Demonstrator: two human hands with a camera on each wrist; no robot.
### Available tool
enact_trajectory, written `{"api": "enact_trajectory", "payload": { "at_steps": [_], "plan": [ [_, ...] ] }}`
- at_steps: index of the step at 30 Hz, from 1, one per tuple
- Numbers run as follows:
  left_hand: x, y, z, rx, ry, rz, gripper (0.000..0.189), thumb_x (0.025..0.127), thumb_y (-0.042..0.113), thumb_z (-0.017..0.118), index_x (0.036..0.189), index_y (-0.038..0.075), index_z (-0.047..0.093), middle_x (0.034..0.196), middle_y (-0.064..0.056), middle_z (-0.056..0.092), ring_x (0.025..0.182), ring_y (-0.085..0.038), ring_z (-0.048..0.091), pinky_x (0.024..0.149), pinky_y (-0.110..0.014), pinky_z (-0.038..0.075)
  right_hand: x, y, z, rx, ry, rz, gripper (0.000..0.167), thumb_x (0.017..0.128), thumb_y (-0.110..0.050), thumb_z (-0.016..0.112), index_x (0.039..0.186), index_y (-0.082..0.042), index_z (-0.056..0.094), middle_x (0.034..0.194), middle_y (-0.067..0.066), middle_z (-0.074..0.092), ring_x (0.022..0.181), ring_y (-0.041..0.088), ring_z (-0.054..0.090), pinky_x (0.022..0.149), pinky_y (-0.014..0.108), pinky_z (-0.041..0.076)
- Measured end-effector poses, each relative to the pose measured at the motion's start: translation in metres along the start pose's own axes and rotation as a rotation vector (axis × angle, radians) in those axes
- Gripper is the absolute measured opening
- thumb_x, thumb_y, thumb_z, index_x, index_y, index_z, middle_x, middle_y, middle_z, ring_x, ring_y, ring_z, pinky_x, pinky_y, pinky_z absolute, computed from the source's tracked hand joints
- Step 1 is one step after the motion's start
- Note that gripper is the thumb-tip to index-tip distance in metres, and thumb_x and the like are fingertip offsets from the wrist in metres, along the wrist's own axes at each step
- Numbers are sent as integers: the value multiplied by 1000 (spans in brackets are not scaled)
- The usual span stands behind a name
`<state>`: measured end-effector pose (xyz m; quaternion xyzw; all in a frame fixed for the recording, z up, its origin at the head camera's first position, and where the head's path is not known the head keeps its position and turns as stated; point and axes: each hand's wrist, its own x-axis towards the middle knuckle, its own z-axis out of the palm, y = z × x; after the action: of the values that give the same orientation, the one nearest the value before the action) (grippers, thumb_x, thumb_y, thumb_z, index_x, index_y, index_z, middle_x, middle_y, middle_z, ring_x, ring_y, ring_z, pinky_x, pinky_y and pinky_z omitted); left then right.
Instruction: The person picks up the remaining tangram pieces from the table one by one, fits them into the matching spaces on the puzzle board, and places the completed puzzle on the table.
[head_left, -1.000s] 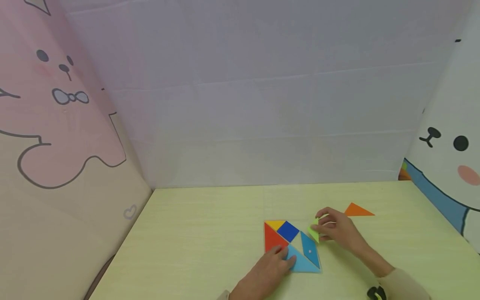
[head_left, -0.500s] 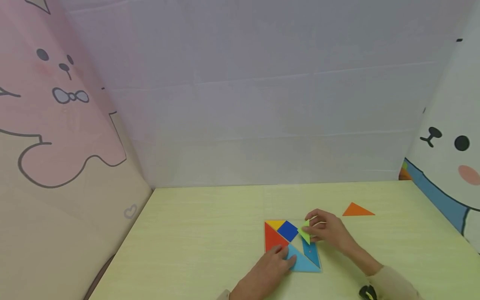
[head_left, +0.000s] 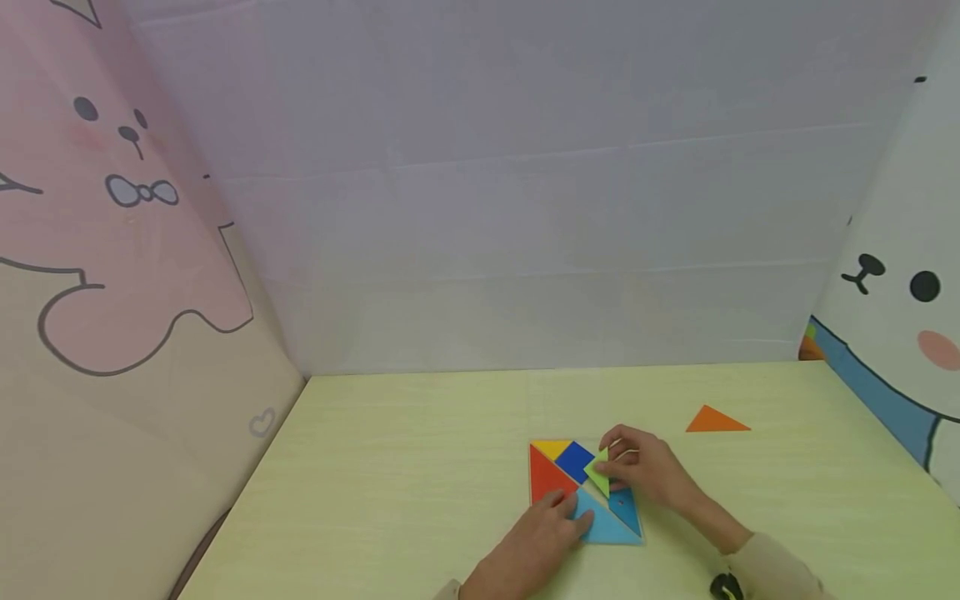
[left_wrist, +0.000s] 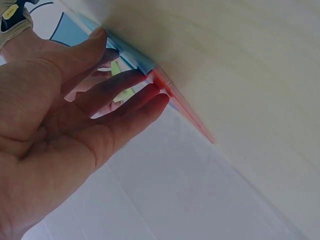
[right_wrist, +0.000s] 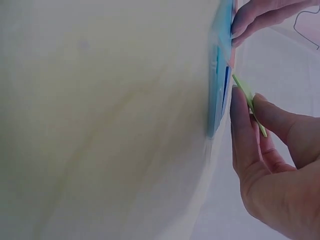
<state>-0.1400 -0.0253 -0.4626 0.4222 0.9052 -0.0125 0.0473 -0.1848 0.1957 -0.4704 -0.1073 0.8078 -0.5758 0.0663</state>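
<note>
A square tangram tray lies on the table with flat pieces in it: a yellow triangle (head_left: 550, 447), a dark blue square (head_left: 573, 461), a red triangle (head_left: 547, 475), a large light blue triangle (head_left: 606, 528) and a blue parallelogram (head_left: 624, 510). My left hand (head_left: 528, 542) rests its fingertips on the red and light blue pieces near the tray's front. Between thumb and fingers, my right hand (head_left: 652, 471) pinches a light green triangle (right_wrist: 243, 89), tilted above the tray's right part. The green piece and right hand partly cover the parallelogram; a pale gap shows beside it.
An orange triangle (head_left: 716, 421) lies on the table (head_left: 390, 467), behind and to the right of the tray. White sheeting (head_left: 525, 208) stands along the back edge. Cartoon-printed cloth hangs at the left and right sides.
My right hand has carried the green triangle leftward, from beside the tray's right edge to over the parallelogram and the pale gap. My left hand has stayed in place.
</note>
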Motion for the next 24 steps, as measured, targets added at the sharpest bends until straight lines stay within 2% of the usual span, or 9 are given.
{"api": "enact_trajectory", "payload": {
  "at_steps": [5,14,21,24],
  "plan": [
    [0,0,0,7,1,0,48,96,25,72,143,24,63,138,1,61,127,-16,56,103,-25,49,0,1,2,-51,-17,-2,28,91,-11,79,109,3,61,85,10,63,75,23,71,63,33,61],
    [0,0,0,19,7,10,48,96,25,72,143,23,63,137,1,62,127,-16,56,102,-24,49,2,3,3,-116,-61,-66,27,91,-9,79,108,3,62,85,7,64,72,21,69,62,30,61],
    [0,-1,1,-1,14,12,49,95,25,74,143,23,64,136,2,62,127,-16,56,101,-26,50,3,5,2,-228,-66,-101,25,89,-12,81,105,-1,64,84,2,65,74,14,65,66,23,58],
    [0,-1,1,1,19,14,48,95,24,74,142,23,64,135,2,63,126,-16,57,101,-26,50,3,5,2,-242,-67,-97,25,89,-12,81,105,-2,65,84,0,65,75,14,65,67,22,57]
  ]
}}
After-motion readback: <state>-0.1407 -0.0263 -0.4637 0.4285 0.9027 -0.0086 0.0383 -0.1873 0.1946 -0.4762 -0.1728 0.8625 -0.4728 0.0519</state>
